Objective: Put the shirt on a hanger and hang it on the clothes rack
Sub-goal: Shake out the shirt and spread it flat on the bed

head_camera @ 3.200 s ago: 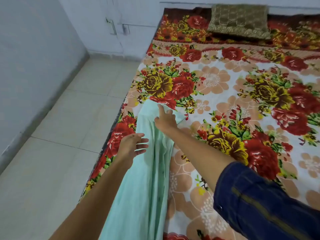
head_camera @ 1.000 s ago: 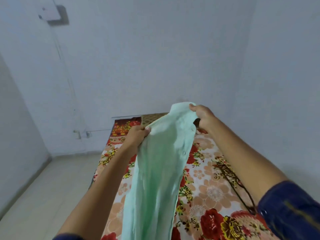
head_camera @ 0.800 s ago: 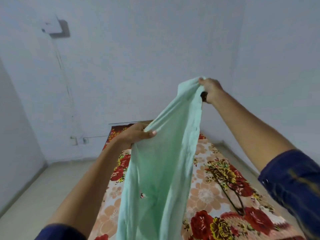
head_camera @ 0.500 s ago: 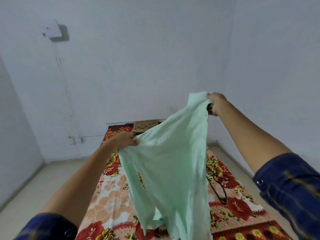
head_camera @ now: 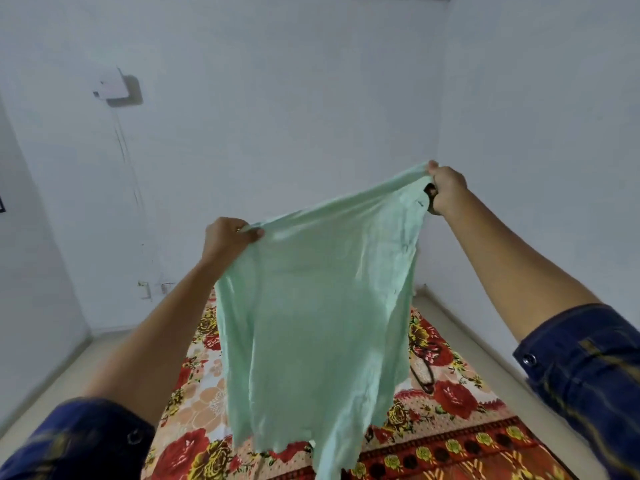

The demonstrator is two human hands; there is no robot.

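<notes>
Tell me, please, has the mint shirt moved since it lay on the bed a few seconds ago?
Yes: the shirt has come up off the floral bedspread and hangs spread between the left hand and right hand.

My shirt hangs in front of the bed and hides its middle and far end. A dark thing in my right hand is mostly covered by my fingers, so I cannot tell what it is. A dark loop on the bed's right side is half hidden by the cloth.
</notes>
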